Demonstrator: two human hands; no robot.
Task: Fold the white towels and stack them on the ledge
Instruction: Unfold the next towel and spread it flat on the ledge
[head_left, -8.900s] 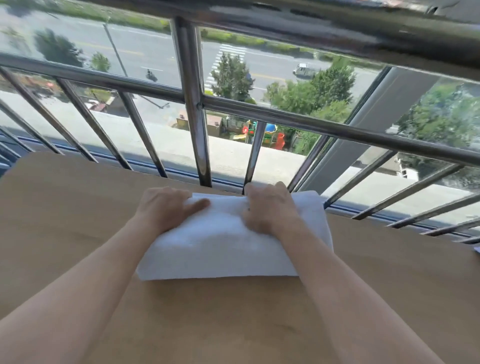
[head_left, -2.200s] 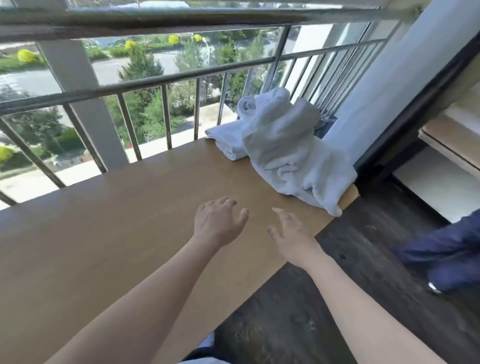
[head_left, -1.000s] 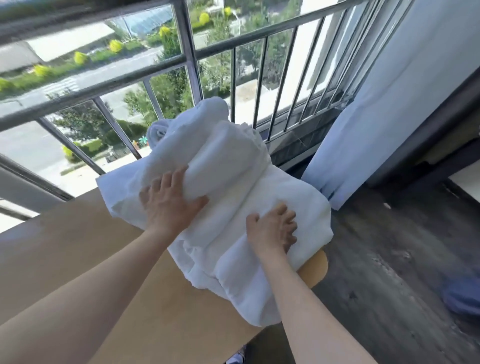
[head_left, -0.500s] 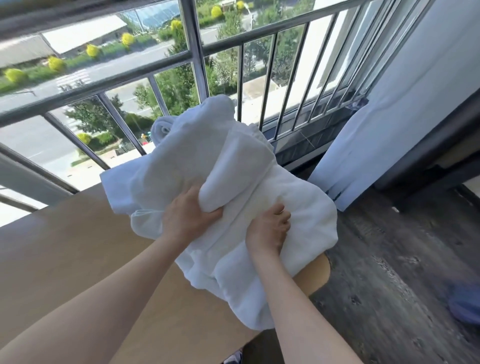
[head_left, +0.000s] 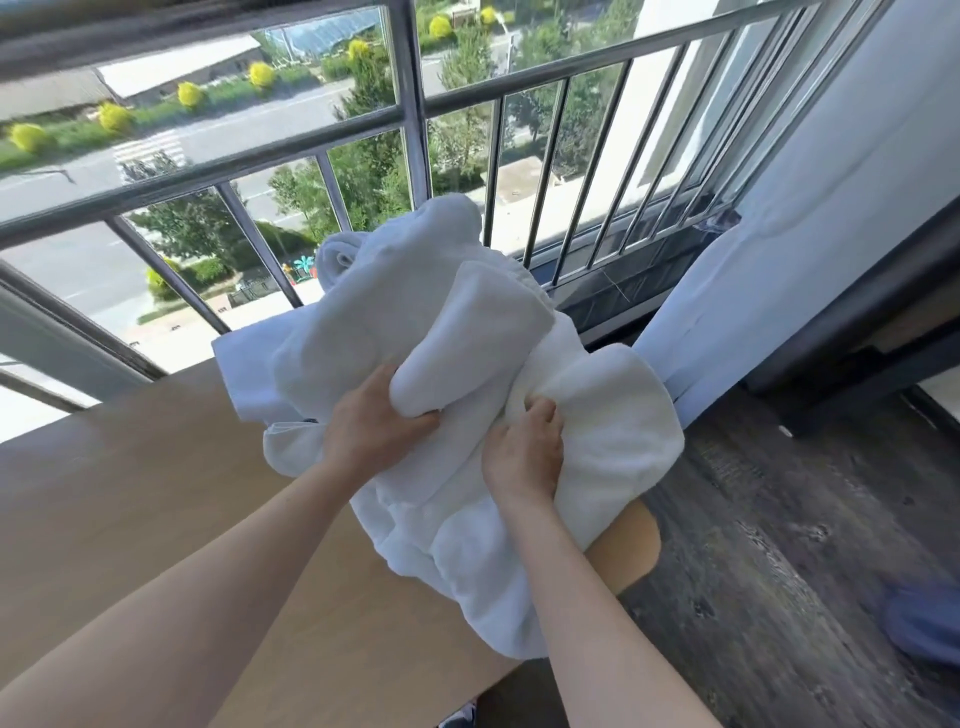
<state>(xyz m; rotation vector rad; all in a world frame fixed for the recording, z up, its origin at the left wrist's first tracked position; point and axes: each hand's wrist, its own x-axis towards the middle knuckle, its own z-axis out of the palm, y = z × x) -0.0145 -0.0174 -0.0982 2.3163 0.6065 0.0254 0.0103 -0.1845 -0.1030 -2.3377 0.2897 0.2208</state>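
A heap of crumpled white towels (head_left: 613, 431) lies at the right end of the wooden ledge (head_left: 156, 493), part of it hanging over the rounded front corner. My left hand (head_left: 371, 423) grips a thick fold of a towel near the heap's middle. My right hand (head_left: 524, 447) clutches bunched towel cloth just to the right of it. A flatter, folded white towel (head_left: 241, 364) sticks out from under the heap at the back left, against the railing. A rolled towel end (head_left: 335, 257) shows at the top of the heap.
A metal railing (head_left: 410, 114) with upright bars runs along the ledge's far side. A pale curtain (head_left: 779, 270) hangs to the right. Dark wood floor (head_left: 779, 519) lies below, with a blue object (head_left: 930, 623) at the right edge.
Both hands have gone from lying flat on the towel heap to closing on its folds. The left hand has slid right and taken a thick fold; the right hand's fingers have curled into the cloth.
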